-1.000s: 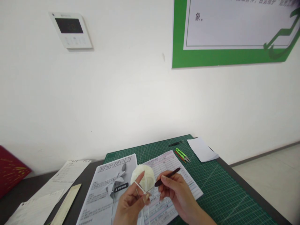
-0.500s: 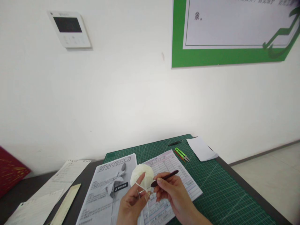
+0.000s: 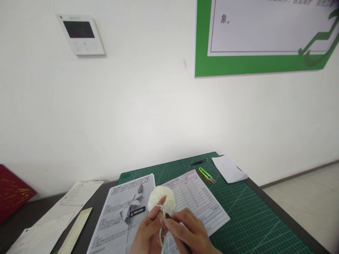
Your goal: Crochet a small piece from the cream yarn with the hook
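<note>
My left hand point(image 3: 150, 227) is closed on a strand of white yarn point(image 3: 160, 235), which loops over its raised index finger and hangs below the fingers. My right hand point(image 3: 192, 229) grips a crochet hook by its dark handle point(image 3: 167, 215); most of the handle is hidden by the fingers. Both hands meet at the fingertips, where the hook's end touches the yarn, and any stitches there are too small to make out. Just behind the hands sits a cream ball of yarn point(image 3: 161, 197) on the printed sheets.
A printed flower pattern point(image 3: 106, 218) and a form with a table point(image 3: 196, 190) lie under the hands on a green cutting mat point(image 3: 254, 222). Green thread snips point(image 3: 206, 175), a black pen-like tool point(image 3: 199, 162) and white paper point(image 3: 230, 169) lie right. A ruler point(image 3: 75, 231) and papers point(image 3: 66, 201) lie left.
My right hand has turned and moved down and left against my left hand. The hook's handle, which pointed up to the right, now points downward. The view has shifted slightly.
</note>
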Demonstrator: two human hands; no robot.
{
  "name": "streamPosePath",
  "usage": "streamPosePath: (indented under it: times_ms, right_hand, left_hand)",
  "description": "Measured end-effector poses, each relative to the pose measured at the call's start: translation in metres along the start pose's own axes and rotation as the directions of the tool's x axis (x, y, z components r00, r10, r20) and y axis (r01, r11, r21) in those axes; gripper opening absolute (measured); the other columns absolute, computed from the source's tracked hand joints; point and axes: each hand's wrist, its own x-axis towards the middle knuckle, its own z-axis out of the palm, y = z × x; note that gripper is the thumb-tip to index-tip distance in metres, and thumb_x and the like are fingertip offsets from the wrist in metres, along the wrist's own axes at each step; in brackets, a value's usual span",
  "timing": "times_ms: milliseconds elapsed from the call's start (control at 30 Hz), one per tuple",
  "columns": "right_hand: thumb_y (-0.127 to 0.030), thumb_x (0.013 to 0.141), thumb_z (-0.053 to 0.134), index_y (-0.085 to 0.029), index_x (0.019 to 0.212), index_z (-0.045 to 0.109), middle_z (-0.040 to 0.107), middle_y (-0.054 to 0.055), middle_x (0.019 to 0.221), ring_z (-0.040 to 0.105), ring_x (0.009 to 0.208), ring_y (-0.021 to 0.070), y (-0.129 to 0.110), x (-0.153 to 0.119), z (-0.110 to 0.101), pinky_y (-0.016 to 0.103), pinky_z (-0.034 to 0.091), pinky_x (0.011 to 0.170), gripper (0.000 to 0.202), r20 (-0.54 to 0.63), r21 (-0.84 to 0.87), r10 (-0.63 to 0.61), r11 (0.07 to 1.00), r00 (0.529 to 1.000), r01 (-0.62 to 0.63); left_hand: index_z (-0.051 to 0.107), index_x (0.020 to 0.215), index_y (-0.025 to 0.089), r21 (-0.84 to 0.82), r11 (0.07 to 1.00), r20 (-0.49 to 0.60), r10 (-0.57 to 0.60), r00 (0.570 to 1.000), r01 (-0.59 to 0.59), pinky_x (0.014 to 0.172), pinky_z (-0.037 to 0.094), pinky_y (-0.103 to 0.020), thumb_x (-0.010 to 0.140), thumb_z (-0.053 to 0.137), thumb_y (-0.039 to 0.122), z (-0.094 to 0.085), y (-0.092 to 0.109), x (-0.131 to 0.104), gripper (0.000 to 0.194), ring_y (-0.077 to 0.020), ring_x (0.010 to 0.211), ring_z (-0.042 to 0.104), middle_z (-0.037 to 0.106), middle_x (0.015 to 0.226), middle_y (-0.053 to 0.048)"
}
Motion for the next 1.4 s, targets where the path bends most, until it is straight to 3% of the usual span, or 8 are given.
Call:
streamPosePath:
  times_ms: [67, 167, 233, 333, 433, 567, 1167, 1400]
  right_hand:
    - [-0.007, 0.078, 0.053, -0.022, 0.119, 0.055, 0.067, 0.012, 0.081, 0.058, 0.065, 0.0195, 0.000, 0.003, -0.002, 0.030, 0.050, 0.056, 0.044, -0.019, 0.041, 0.001, 0.999, 1.000, 0.000]
    - [-0.007, 0.078, 0.056, -0.025, 0.106, 0.064, 0.068, 0.009, 0.083, 0.062, 0.069, 0.0186, -0.003, 0.008, -0.004, 0.029, 0.051, 0.060, 0.034, -0.043, 0.293, 0.199, 0.939, 0.979, -0.179]
    - [-0.009, 0.078, 0.059, -0.024, 0.094, 0.069, 0.070, 0.007, 0.081, 0.064, 0.071, 0.0185, -0.004, 0.011, -0.002, 0.028, 0.051, 0.063, 0.025, -0.029, 0.472, 0.395, 0.815, 0.918, -0.336]
    - [-0.017, 0.076, 0.065, -0.024, 0.083, 0.072, 0.071, 0.004, 0.076, 0.064, 0.067, 0.0166, -0.003, 0.009, 0.001, 0.027, 0.050, 0.061, 0.012, 0.050, 0.650, 0.621, 0.574, 0.783, -0.497]
    - [-0.023, 0.073, 0.069, -0.022, 0.082, 0.073, 0.072, 0.002, 0.072, 0.062, 0.058, 0.0133, 0.001, 0.007, 0.003, 0.024, 0.049, 0.056, 0.010, 0.135, 0.740, 0.710, 0.392, 0.691, -0.547]
    - [-0.025, 0.069, 0.072, -0.019, 0.079, 0.073, 0.072, 0.002, 0.065, 0.061, 0.056, 0.0121, 0.002, 0.012, -0.002, 0.023, 0.048, 0.055, 0.011, 0.162, 0.781, 0.752, 0.298, 0.638, -0.549]
    - [-0.026, 0.071, 0.071, -0.016, 0.076, 0.070, 0.067, 0.001, 0.059, 0.057, 0.052, 0.0105, 0.009, 0.014, -0.011, 0.023, 0.045, 0.055, 0.011, 0.178, 0.821, 0.785, 0.214, 0.593, -0.530]
    - [-0.026, 0.071, 0.072, -0.016, 0.075, 0.070, 0.067, 0.001, 0.058, 0.057, 0.052, 0.0091, 0.007, 0.017, -0.013, 0.020, 0.044, 0.054, 0.011, 0.191, 0.834, 0.779, 0.192, 0.597, -0.517]
  left_hand:
    - [0.068, 0.100, 0.016, -0.014, 0.999, 0.063, -0.046, 0.997, 0.047, 0.060, 0.044, -0.020, 0.055, 0.076, 0.009, 0.001, 0.005, -0.002, 0.047, -0.0109, 0.062, 0.056, 0.060, 0.063, 0.001]
    - [0.068, 0.100, 0.015, 0.001, 0.997, 0.121, -0.077, 0.990, 0.078, 0.061, 0.044, -0.021, 0.055, 0.075, 0.006, 0.003, 0.010, -0.006, 0.047, -0.0089, 0.057, 0.054, 0.058, 0.061, 0.001]
    - [0.069, 0.100, 0.015, 0.017, 0.997, 0.129, -0.081, 0.988, 0.080, 0.057, 0.042, -0.019, 0.055, 0.075, 0.004, 0.005, 0.014, -0.009, 0.047, -0.0073, 0.054, 0.051, 0.057, 0.060, 0.002]
    - [0.068, 0.101, 0.015, 0.040, 0.996, 0.138, -0.089, 0.986, 0.085, 0.055, 0.041, -0.019, 0.055, 0.075, 0.003, 0.006, 0.017, -0.011, 0.048, -0.0066, 0.053, 0.050, 0.060, 0.064, 0.000]
    - [0.068, 0.102, 0.014, 0.054, 0.994, 0.175, -0.107, 0.979, 0.099, 0.056, 0.040, -0.019, 0.055, 0.075, 0.004, 0.005, 0.018, -0.011, 0.048, -0.0073, 0.054, 0.050, 0.060, 0.064, -0.003]
    - [0.067, 0.106, 0.015, 0.042, 0.994, 0.243, -0.105, 0.964, 0.098, 0.050, 0.034, -0.018, 0.059, 0.073, 0.006, 0.001, 0.018, -0.009, 0.048, -0.0060, 0.049, 0.042, 0.053, 0.055, 0.000]
    - [0.067, 0.104, 0.013, 0.066, 0.994, 0.237, -0.105, 0.966, 0.092, 0.051, 0.029, -0.020, 0.058, 0.072, 0.005, 0.003, 0.021, -0.014, 0.047, -0.0067, 0.051, 0.039, 0.049, 0.056, 0.002]
    - [0.066, 0.106, 0.013, 0.084, 0.991, 0.292, -0.123, 0.948, 0.103, 0.048, 0.028, -0.020, 0.057, 0.073, 0.007, -0.003, 0.021, -0.009, 0.050, -0.0073, 0.051, 0.037, 0.050, 0.055, 0.001]
